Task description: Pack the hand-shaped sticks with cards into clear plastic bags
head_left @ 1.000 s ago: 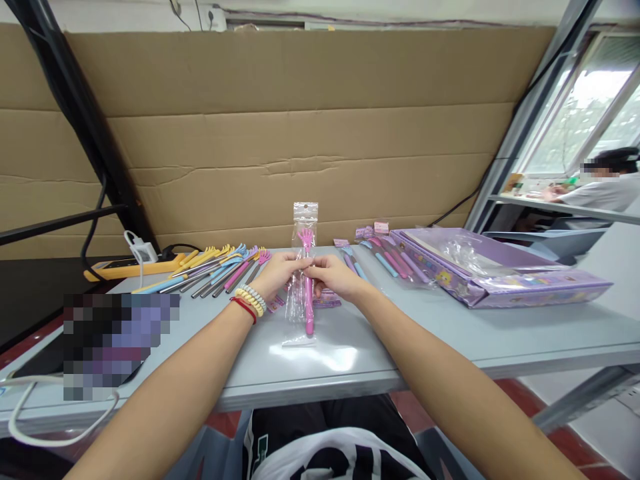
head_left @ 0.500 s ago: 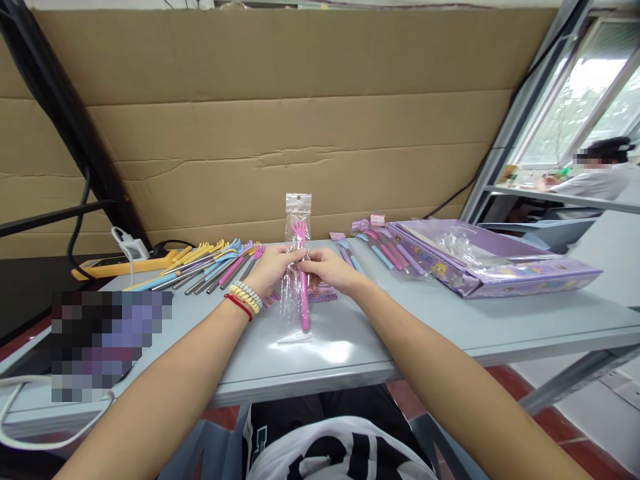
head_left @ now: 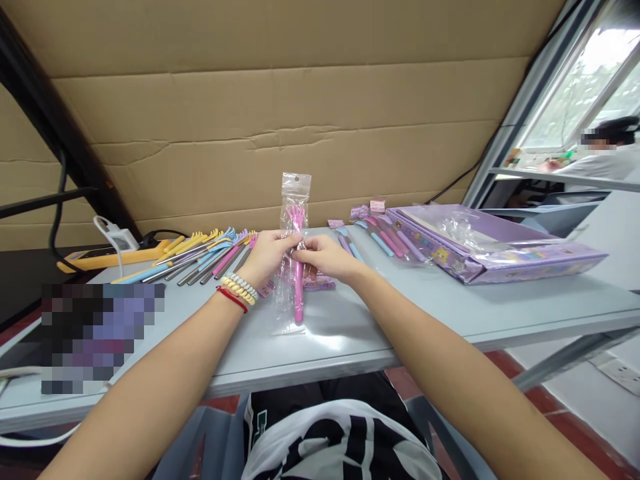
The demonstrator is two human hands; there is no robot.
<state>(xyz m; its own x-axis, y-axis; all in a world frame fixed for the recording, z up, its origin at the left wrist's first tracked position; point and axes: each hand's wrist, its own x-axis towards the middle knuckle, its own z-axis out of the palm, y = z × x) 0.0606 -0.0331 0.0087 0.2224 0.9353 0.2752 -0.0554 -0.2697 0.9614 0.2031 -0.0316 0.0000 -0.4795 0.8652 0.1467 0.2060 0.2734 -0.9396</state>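
Between my hands a pink back scratcher (head_left: 299, 293) stands with its claw end up, inside a clear plastic bag (head_left: 297, 187) with a hang hole at the top. My left hand (head_left: 267, 257) pinches the bag and scratcher from the left, just below the claw. From the other side, my right hand (head_left: 333, 259) is closed on the same spot, thumb and fingertips against the handle. Purple printed cards (head_left: 320, 284) lie on the table behind my hands, partly hidden. Left of my left hand is a pile of loose back scratchers (head_left: 200, 257) in yellow, blue, purple and pink.
Several bagged back scratchers (head_left: 385, 239) with cards lie to the right. Beyond them sits a purple box (head_left: 540, 263) with plastic on it. A yellow power strip (head_left: 113, 259) with a white plug (head_left: 123, 237) is at far left. Cardboard (head_left: 310, 100) walls the back; another person (head_left: 607, 153) sits at far right.
The view has tilted down and shifted slightly, so things sit higher in the picture. Both hands keep their hold on the bagged scratcher, with little other movement.
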